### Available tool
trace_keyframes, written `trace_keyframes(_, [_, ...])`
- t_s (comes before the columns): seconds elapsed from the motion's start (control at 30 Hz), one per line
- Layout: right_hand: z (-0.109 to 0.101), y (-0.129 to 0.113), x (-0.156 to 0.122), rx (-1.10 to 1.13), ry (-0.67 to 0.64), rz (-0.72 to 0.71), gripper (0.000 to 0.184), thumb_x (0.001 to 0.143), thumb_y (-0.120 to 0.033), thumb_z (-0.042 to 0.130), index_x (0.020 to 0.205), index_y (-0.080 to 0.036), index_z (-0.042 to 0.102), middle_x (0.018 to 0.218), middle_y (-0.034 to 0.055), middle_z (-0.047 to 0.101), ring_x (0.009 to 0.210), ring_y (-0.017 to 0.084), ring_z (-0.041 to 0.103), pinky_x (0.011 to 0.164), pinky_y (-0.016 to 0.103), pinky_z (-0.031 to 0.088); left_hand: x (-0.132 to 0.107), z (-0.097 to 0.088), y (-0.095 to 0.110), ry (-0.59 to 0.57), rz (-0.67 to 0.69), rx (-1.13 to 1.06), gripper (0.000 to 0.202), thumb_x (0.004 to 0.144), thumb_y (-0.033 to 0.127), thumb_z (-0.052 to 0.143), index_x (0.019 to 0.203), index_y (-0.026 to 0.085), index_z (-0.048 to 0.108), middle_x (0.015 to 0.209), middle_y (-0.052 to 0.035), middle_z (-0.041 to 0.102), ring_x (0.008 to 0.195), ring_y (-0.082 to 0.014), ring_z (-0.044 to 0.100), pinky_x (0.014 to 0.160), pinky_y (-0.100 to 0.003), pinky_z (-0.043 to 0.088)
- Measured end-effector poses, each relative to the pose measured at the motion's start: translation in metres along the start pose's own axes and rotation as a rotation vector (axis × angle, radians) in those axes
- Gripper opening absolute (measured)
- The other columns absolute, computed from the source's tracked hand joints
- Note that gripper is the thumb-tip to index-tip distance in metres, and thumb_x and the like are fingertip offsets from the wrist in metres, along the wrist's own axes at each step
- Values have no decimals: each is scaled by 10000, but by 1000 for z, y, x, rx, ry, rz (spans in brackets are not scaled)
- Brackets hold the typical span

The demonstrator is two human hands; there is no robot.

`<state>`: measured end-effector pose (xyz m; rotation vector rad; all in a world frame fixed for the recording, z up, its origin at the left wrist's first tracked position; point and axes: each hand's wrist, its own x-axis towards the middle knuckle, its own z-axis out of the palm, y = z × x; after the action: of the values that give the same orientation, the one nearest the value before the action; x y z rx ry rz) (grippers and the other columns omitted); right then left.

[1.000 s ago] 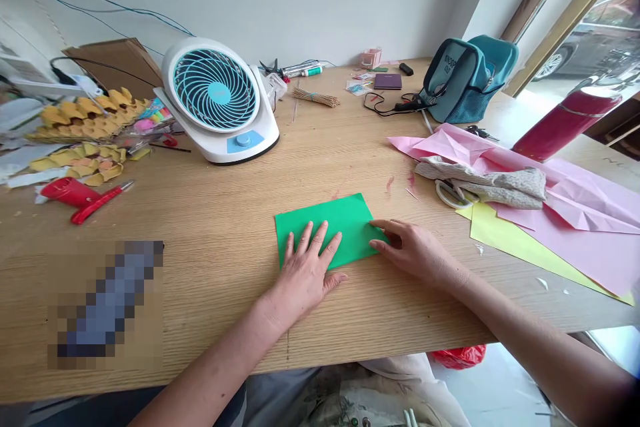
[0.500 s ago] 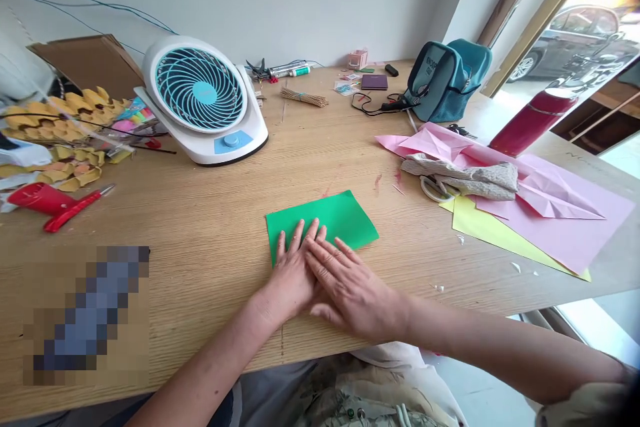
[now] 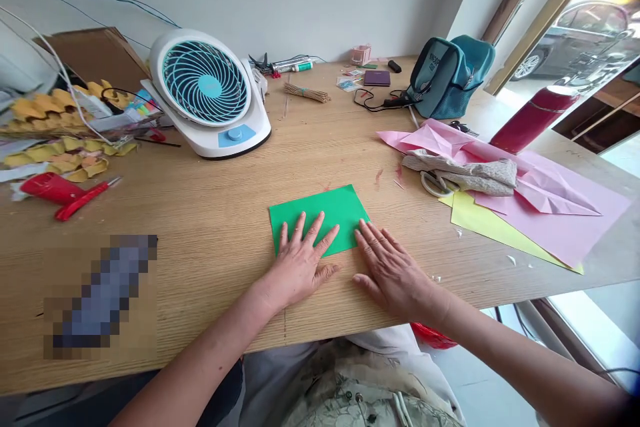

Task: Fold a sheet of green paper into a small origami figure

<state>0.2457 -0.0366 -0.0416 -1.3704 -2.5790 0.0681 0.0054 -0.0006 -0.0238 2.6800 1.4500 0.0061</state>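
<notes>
The green paper [image 3: 327, 205] lies flat on the table [image 3: 210, 227], right in front of the person. The left hand [image 3: 299, 268] rests palm down over its near edge, fingers fanned wide on the sheet and the thumb out on the bare wood.

What has changed is the right hand [image 3: 400, 280]: half a second ago it lay across the left one, and now it has moved out to the right end of the paper. Its fingers lie nearly side by side, flat, tips over the near right corner — not pinching anything that shows — with the thumb out to the side. The sheet now seems steadied at two places instead of one, which probably suits smoothing or flattening it. How many layers it has, I cannot tell.

Off to the right, pink paper [image 3: 565, 233] overlaps yellow paper [image 3: 475, 223], with a grey cloth [image 3: 483, 177] on top. A fan [image 3: 210, 87] stands to the left.
</notes>
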Motion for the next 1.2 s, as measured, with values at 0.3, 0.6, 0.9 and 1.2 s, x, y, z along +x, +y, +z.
trace_keyframes(0.3, [-2, 8, -6, -61, -9, -4, 727, 1051, -562, 337, 1602, -87, 320, 1663, 237, 257, 1560, 351, 262, 1240, 598, 250, 5, -7, 0, -84, 359, -67, 783, 999, 698, 237, 1639, 279, 74, 1711, -43, 215, 1603, -283, 118, 1272, -605, 95])
trace_keyframes(0.6, [0, 11, -6, -45, -16, -13, 714, 1052, -566, 326, 1591, -97, 350, 1662, 233, 262, 1561, 352, 254, 1240, 602, 254, -70, 0, -22, 64, 136, 29, 857, 1002, 689, 250, 1633, 202, -64, 1707, -114, 216, 1584, -276, 208, 1258, -485, 242])
trace_keyframes(0.9, [-4, 21, -4, -27, -26, 62, 777, 1048, -583, 318, 1592, -28, 307, 1667, 237, 215, 1560, 366, 247, 1243, 625, 234, -114, 19, -29, 280, 75, 149, 834, 1022, 655, 274, 1657, 156, 68, 1619, -178, 412, 1490, -326, 395, 1184, -516, 299])
trace_keyframes(1.2, [-32, 71, 18, 98, 170, 232, 443, 1048, -339, 424, 1434, -170, 560, 1437, 156, 611, 1260, 237, 625, 1058, 380, 502, -57, -16, -21, 313, 214, -119, 332, 1050, 258, 406, 1129, 233, 727, 1040, -65, 752, 982, -208, 691, 929, -383, 539])
